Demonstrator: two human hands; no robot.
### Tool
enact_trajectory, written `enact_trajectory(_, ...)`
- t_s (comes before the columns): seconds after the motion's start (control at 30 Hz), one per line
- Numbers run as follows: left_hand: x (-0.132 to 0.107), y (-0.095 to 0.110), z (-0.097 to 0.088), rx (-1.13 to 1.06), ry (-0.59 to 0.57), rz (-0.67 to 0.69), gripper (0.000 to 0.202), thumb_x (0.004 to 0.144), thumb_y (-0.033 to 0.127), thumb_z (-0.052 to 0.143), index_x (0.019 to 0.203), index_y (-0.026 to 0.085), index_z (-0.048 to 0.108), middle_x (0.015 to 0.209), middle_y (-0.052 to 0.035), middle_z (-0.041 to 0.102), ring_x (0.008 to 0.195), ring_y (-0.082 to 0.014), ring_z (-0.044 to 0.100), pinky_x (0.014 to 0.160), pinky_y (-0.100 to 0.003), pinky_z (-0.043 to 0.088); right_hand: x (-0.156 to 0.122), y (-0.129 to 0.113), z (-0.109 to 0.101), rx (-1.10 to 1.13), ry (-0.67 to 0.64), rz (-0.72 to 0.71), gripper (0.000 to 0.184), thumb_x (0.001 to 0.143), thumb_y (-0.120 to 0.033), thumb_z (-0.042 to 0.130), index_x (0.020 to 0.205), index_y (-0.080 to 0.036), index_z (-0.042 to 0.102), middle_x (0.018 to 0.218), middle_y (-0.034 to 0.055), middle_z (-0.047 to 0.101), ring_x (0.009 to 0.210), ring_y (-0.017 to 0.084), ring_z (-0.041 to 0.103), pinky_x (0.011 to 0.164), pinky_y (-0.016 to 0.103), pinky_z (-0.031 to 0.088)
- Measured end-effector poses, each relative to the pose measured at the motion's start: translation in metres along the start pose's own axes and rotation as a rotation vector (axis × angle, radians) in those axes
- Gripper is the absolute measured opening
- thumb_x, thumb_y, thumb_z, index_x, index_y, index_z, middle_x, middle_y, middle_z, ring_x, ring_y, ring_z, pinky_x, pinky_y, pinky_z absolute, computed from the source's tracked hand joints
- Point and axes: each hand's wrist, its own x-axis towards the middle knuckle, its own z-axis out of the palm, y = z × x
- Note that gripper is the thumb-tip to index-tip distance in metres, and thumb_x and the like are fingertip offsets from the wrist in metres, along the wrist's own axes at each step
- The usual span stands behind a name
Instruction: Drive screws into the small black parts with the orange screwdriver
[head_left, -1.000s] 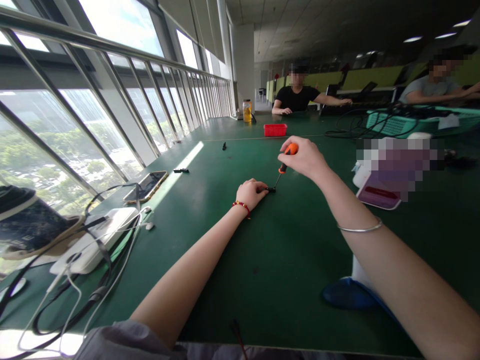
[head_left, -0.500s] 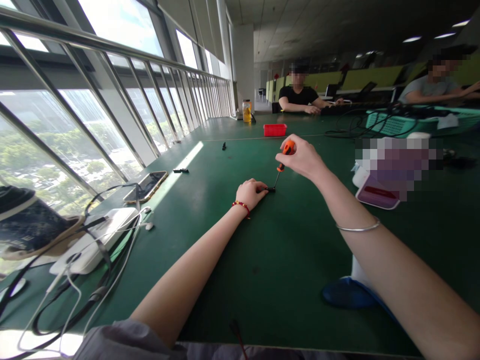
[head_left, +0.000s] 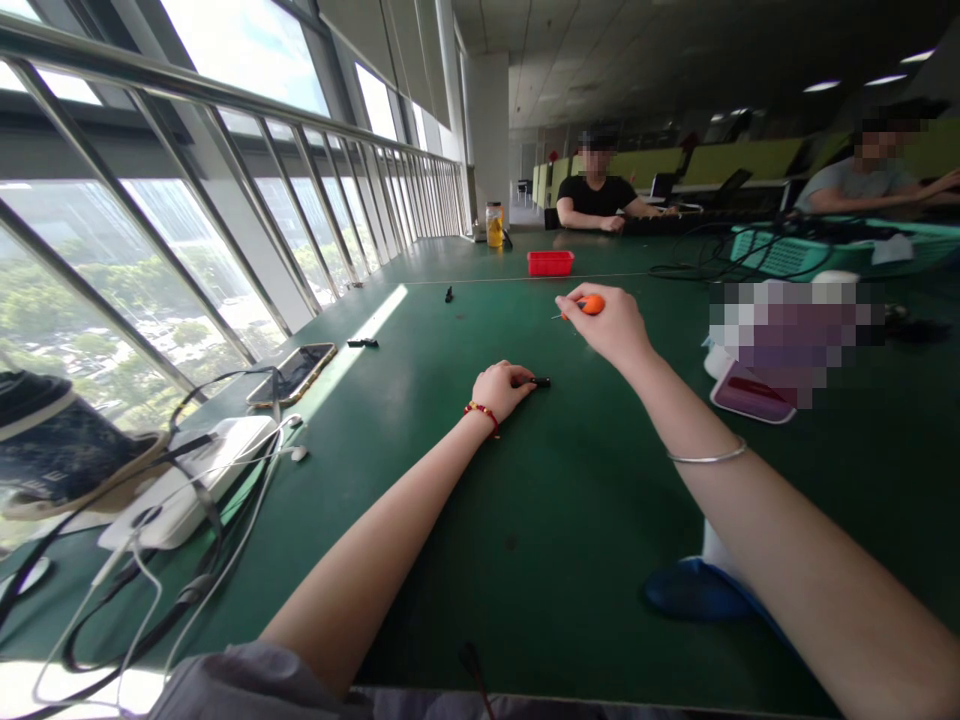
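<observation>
My left hand rests on the green table, its fingers closed on a small black part that lies flat and sticks out to the right. The exact kind of that part is too small to tell. Above and to the right of it, my right hand grips an orange-handled screwdriver. The screwdriver is nearly level, its thin shaft pointing left, apart from the black part. Farther off lie two other small black pieces, one in the sunlit strip and one toward the back.
A red tray and a jar of yellow liquid stand at the back. Cables, a white power strip and a phone lie left. At right are a purple-framed object and a teal basket. Two people sit beyond.
The screwdriver's tip has lifted off the black part, and the tool has swung from upright to nearly level in my right hand. My left hand stays in place.
</observation>
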Motion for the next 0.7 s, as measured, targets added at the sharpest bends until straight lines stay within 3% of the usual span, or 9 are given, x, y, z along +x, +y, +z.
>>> enact_trajectory(0.23,0.001,-0.004,0.001,-0.073,0.019,-0.02,0.02,0.075,0.033,0.063,0.09,0.021,0.071,0.084,-0.0018,0.065,0.075,-0.0148,0.06,0.069,-0.025,0.048,0.012,0.015,0.019,-0.082,-0.321,-0.094,0.011,0.07,-0.026,0.057,0.078,-0.022,0.064,0.088,0.0021,0.067,0.08,0.017,0.058,0.069,0.028,0.042)
enact_trajectory(0.4,0.0,-0.004,0.001,-0.148,0.036,-0.033,0.019,0.075,0.031,0.063,0.088,0.02,0.071,0.08,-0.001,0.066,0.073,-0.0137,0.06,0.067,-0.024,0.048,-0.011,0.032,0.031,-0.021,-0.411,-0.089,0.012,0.073,-0.027,0.056,0.082,-0.021,0.061,0.095,0.0039,0.063,0.085,0.017,0.058,0.074,0.03,0.043)
enact_trajectory(0.57,0.0,-0.004,0.001,-0.197,0.053,-0.037,0.019,0.075,0.031,0.063,0.086,0.018,0.071,0.078,-0.0011,0.066,0.07,-0.0129,0.059,0.066,-0.024,0.048,-0.037,0.053,0.05,0.134,-0.371,-0.105,0.017,0.075,-0.03,0.055,0.09,-0.022,0.058,0.101,0.0048,0.061,0.09,0.018,0.058,0.078,0.031,0.043)
enact_trajectory(0.7,0.0,-0.004,0.0,-0.236,0.063,-0.016,0.019,0.075,0.029,0.064,0.088,0.017,0.071,0.076,-0.0012,0.064,0.069,-0.0121,0.058,0.067,-0.023,0.048,-0.041,0.055,0.056,0.044,-0.321,-0.056,0.02,0.073,-0.034,0.059,0.09,-0.023,0.059,0.097,0.0046,0.06,0.086,0.02,0.058,0.069,0.03,0.043)
